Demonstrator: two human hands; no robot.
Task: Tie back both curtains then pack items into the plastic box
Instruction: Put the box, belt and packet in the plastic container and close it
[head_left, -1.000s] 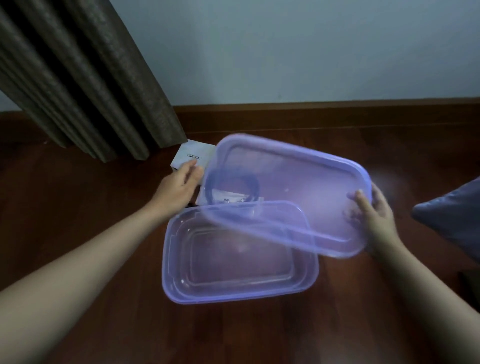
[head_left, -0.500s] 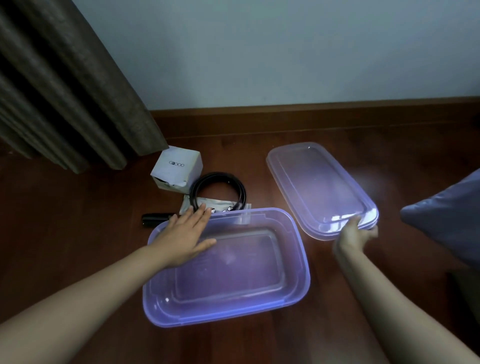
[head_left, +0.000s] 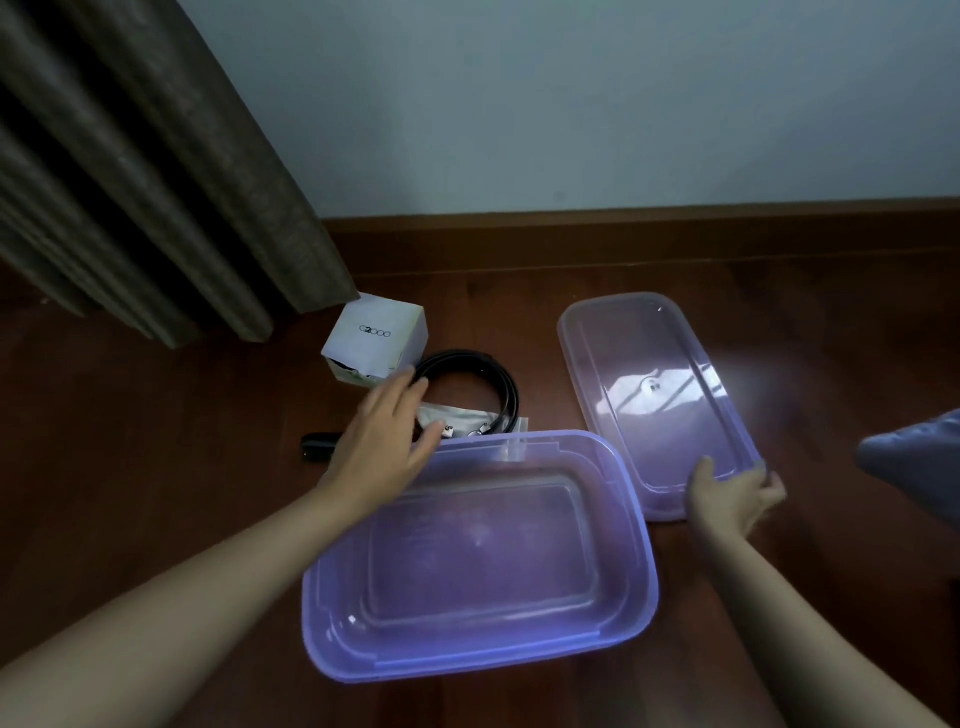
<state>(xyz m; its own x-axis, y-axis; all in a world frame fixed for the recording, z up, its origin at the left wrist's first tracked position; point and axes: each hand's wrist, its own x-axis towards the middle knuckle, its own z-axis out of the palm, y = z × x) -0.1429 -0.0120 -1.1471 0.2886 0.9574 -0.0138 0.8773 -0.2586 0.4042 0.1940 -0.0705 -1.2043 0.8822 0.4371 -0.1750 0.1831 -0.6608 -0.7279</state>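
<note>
The plastic box (head_left: 483, 566) sits open and empty on the wooden floor (head_left: 156, 467). Its one lid (head_left: 660, 400) lies flat just to the right. The right hand (head_left: 735, 496) rests at the lid's near edge, fingers loose and apart. The left hand (head_left: 387, 441) is spread wide with nothing in it, above the box's far left corner. Behind it are one white carton (head_left: 374, 338), one coiled black belt (head_left: 478, 384), one clear packet (head_left: 457, 418) and one small dark thing (head_left: 319, 447). One curtain (head_left: 130, 156) hangs at the left.
</note>
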